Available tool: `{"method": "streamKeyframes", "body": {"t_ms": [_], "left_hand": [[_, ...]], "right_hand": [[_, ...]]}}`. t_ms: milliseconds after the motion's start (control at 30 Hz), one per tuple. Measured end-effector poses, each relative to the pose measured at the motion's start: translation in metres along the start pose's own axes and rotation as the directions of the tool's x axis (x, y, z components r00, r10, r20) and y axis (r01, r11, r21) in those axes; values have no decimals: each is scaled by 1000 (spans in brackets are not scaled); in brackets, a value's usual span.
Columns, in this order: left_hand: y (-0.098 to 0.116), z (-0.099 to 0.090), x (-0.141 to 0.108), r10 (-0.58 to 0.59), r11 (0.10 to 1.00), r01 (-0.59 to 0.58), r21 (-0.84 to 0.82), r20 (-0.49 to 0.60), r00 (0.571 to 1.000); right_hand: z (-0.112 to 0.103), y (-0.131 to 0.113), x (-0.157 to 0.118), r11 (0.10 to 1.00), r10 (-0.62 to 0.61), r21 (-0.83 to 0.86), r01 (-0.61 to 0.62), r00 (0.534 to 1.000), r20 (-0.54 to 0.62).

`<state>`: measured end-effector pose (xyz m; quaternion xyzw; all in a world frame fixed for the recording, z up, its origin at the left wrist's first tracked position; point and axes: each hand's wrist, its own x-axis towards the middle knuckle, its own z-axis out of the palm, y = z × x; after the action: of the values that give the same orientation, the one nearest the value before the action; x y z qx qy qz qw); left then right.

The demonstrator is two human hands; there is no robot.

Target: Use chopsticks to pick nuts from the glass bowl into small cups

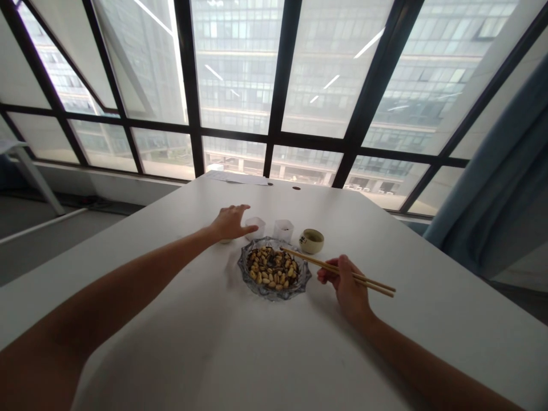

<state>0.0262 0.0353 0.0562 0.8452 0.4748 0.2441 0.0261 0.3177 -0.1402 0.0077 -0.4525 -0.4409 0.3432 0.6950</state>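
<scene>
My right hand (pixel 349 288) is closed on a pair of wooden chopsticks (pixel 317 261). Their tips reach over the upper right of a clear glass bowl (pixel 303 284) with a scalloped rim. Pale nuts, perhaps pistachios or peanuts (pixel 272 279), lie in it with dark, seed-like bits (pixel 274 260). My left hand (pixel 231 221) is held open beyond the bowl's left side, fingers stretched forward and thumb apart. Its thumb overlaps a whitish, see-through cup (pixel 256 224); whether they touch, I cannot tell. Under my left wrist, a pale container (pixel 225 241) is mostly hidden.
Behind the bowl stand a second whitish cup (pixel 283 229) with a small dark thing in it and a beige teacup (pixel 311 241) with dark lettering. White paper (pixel 240 178) lies at the white table's (pixel 180 342) far end, before large windows. A blue curtain (pixel 483 182) hangs right.
</scene>
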Motion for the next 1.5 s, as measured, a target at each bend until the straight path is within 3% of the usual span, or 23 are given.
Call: {"method": "streamKeyframes", "body": {"t_ms": [167,300,400,500,567,633,767,933,1133,1200,1367,1500], "left_hand": [[23,14,18,-93,994,81,69,195,976],[29,12,14,118,986,-130,105,114,987],[28,6,13,186,973,-197,124,95,978],[24,0,20,0,996,-19,82,220,976],[25,-2,28,-113,993,101,53,343,933],[31,-1,37,-145,989,136,52,399,905],[64,12,52,-43,996,13,92,339,940],[102,35,63,87,992,-111,54,328,941],[102,40,63,318,940,-338,47,236,918],[98,38,64,316,942,-334,36,238,918],[101,38,73,128,988,-152,31,388,913],[121,51,80,188,970,-232,69,385,904]], "right_hand": [[-5,-7,-7,917,-282,-245,316,945,163],[-5,-5,-6,880,-366,-246,407,910,196],[-5,-2,-3,889,-364,-229,396,916,171],[-6,0,3,919,-332,-183,348,936,114],[-8,1,9,943,-302,-132,306,952,53],[-10,0,17,959,-275,-81,273,961,-10],[-20,-3,35,963,-270,-27,269,958,-99],[-37,-9,54,951,-308,-46,305,934,-183],[-46,-9,64,944,-329,-87,317,916,-231],[-45,-10,64,944,-331,-81,321,917,-223],[-44,-11,65,939,-344,-63,339,915,-211],[-48,-11,68,940,-342,-71,335,915,-213]]}}
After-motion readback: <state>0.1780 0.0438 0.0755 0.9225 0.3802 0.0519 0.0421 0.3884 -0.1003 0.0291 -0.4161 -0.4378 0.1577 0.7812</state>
